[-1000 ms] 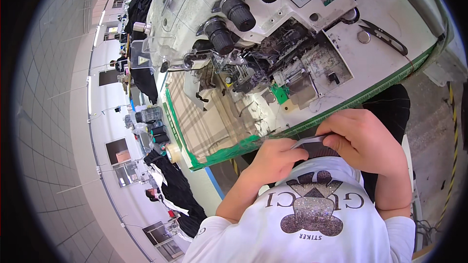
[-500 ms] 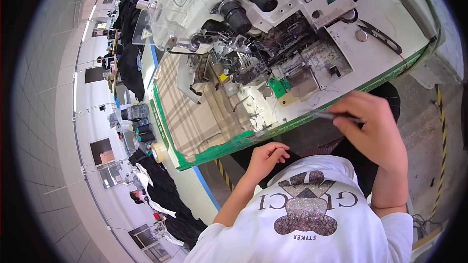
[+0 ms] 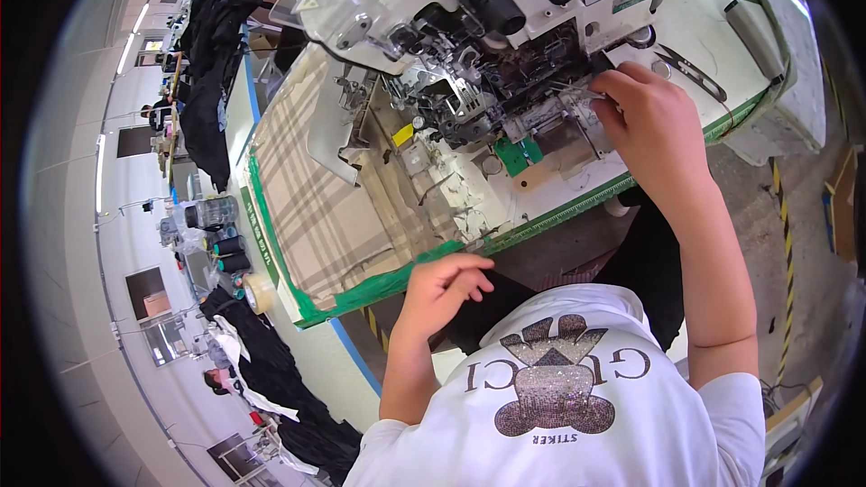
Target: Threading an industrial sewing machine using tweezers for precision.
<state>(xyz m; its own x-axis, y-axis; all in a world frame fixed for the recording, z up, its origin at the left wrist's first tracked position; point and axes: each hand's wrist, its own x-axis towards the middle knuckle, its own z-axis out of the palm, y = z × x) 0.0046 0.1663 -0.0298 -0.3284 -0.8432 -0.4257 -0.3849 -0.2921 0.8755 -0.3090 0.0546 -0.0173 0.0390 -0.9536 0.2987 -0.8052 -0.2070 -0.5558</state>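
Over the opened front of an overlock sewing machine [image 3: 505, 108], my right hand [image 3: 654, 117] is closed in a pinch. It holds slim grey tweezers, largely hidden by the fingers and hard to make out against the metal parts. Looper parts and thin threads lie exposed beside the fingertips. My left hand [image 3: 444, 293] hovers in front of the table's near edge, fingers loosely bent and apart, holding nothing. A green piece [image 3: 517, 155] sits on the machine bed, left of my right hand.
Black-handled thread snips [image 3: 693, 72] lie right of the machine. Plaid cloth [image 3: 316, 207] covers the table's left part, edged with green tape. Beyond the left edge are a tape roll [image 3: 259, 292], thread cones [image 3: 232, 254] and dark garments [image 3: 212, 63].
My right hand has moved forward and left from the table's front edge to the machine's opening. My left hand has shifted left, its fingers loosening. The view has shifted slightly.
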